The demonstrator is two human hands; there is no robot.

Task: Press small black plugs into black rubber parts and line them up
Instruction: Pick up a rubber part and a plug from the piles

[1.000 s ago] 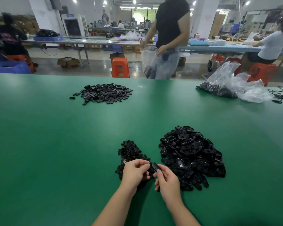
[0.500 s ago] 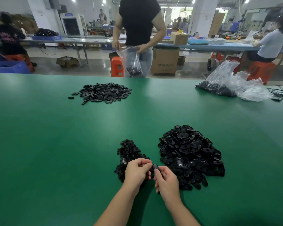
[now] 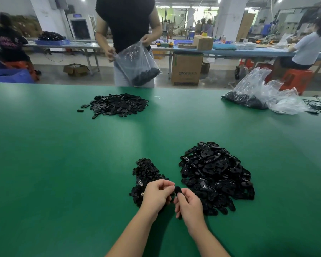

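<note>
Between my two hands I hold one black rubber part [image 3: 178,190], just above the green table [image 3: 63,164]. My right hand [image 3: 188,204] pinches its near end. My left hand [image 3: 157,194] has its fingertips closed at the part's left side; whether a small plug sits between them is hidden. A heap of small black plugs [image 3: 146,175] lies right behind my left hand. A larger heap of black rubber parts [image 3: 215,175] lies to the right of my right hand.
A flatter pile of black parts [image 3: 117,104] lies far left near the table's back edge. Clear plastic bags with black parts [image 3: 258,97] and black cables [image 3: 317,106] sit at the far right. A person holding a bag [image 3: 137,65] stands behind the table.
My hands have stayed at the same spot holding the part, with small finger shifts. The person behind the table walked from right to left and now stands behind the far pile.
</note>
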